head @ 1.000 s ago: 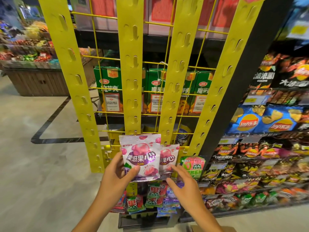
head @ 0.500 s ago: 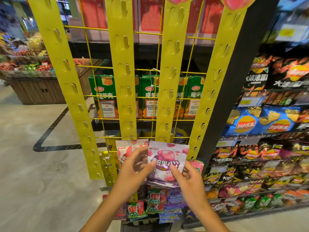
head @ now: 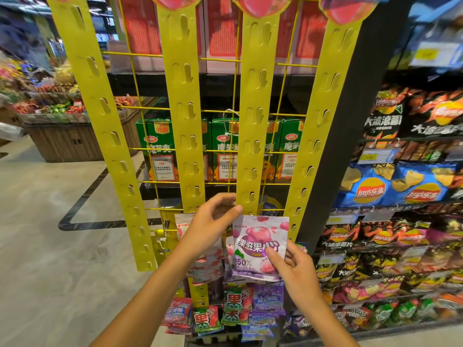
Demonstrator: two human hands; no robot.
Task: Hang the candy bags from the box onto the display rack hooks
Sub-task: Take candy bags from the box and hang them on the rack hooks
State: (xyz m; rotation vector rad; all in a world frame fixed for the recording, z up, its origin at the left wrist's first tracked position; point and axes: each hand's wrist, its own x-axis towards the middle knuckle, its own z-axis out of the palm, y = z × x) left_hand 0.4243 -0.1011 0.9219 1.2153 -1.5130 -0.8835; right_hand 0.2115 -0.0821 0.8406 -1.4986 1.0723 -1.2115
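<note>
My right hand pinches the lower edge of a purple candy bag, thumb on its front, holding it just below the third yellow hook strip. My left hand hovers at the bag's top-left corner, fingers loosely apart, gripping nothing.

A pink-and-purple candy bag with white lettering and a silver top seam hangs upright and facing front, its top edge just below the lower end of the third yellow hook strip of the display rack. More candy bags, red, green and purple, hang clustered lower on that rack, beneath the pink bag.
</note>
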